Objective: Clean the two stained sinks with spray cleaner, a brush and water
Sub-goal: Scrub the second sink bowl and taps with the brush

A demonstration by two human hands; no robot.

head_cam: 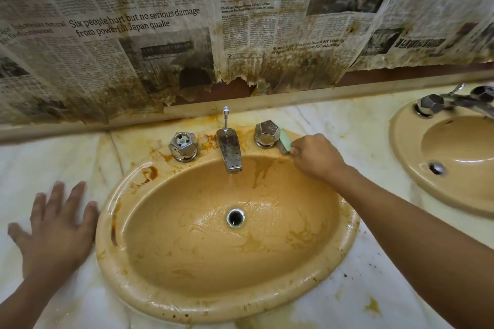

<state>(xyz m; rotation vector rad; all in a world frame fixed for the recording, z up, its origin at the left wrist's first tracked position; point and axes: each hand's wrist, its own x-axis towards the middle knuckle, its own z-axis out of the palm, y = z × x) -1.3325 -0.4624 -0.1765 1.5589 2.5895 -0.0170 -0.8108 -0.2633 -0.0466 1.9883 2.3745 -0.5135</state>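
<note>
A tan oval sink streaked with brown stains fills the middle of the view. Water runs from its spotted chrome spout down toward the drain. My right hand grips a pale green brush, whose bristles press on the sink's back rim just right of the right chrome tap. The left tap stands apart at the back left. My left hand lies flat with spread fingers on the marble counter left of the sink. A second tan sink shows at the right edge.
Stained, torn newspaper covers the wall behind the counter. The second sink has its own chrome taps and a drain. Yellow and brown spots mark the counter at the front right. No spray bottle is in view.
</note>
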